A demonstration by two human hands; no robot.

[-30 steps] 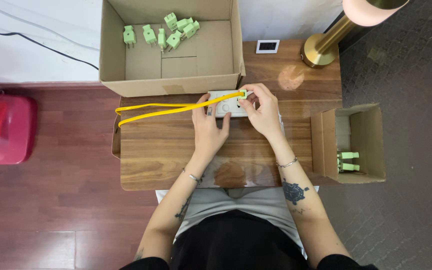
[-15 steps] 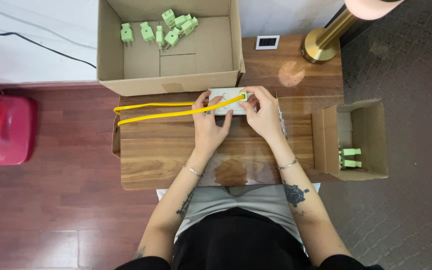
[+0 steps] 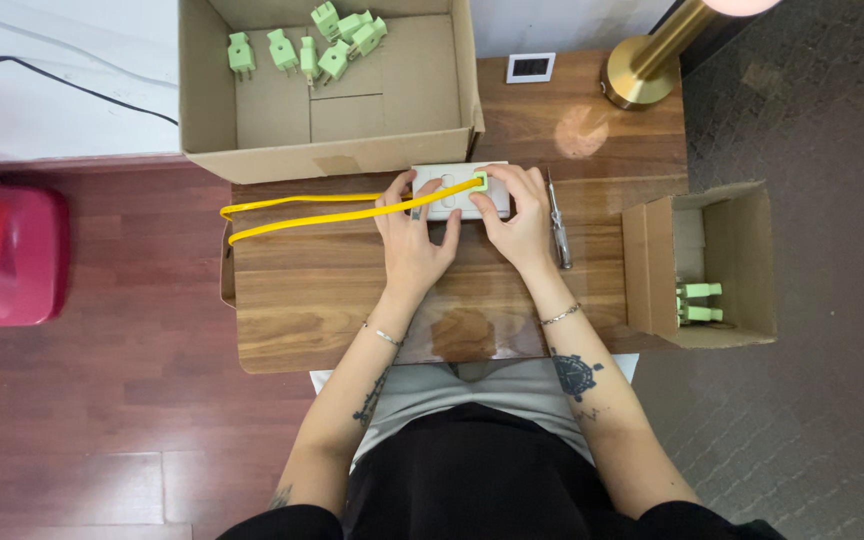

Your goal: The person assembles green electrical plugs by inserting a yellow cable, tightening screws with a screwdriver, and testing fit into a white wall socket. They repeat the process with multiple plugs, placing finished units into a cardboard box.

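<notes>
Head view: your left hand (image 3: 414, 240) pins white socket block (image 3: 449, 190), fingers curled over its edge, steadying it; right hand (image 3: 517, 215) fingertips pinch green plug (image 3: 478, 182), yellow cable (image 3: 332, 212) trailing beyond left fingers.

Wooden table (image 3: 332, 300), large open carton (image 3: 352, 155), white socket block (image 3: 452, 190), yellow cable (image 3: 302, 212), screwdriver (image 3: 558, 225), brass lamp base (image 3: 637, 85)

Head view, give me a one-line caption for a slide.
Both hands, left and right, press a green plug with yellow cable onto a white socket block.
</notes>
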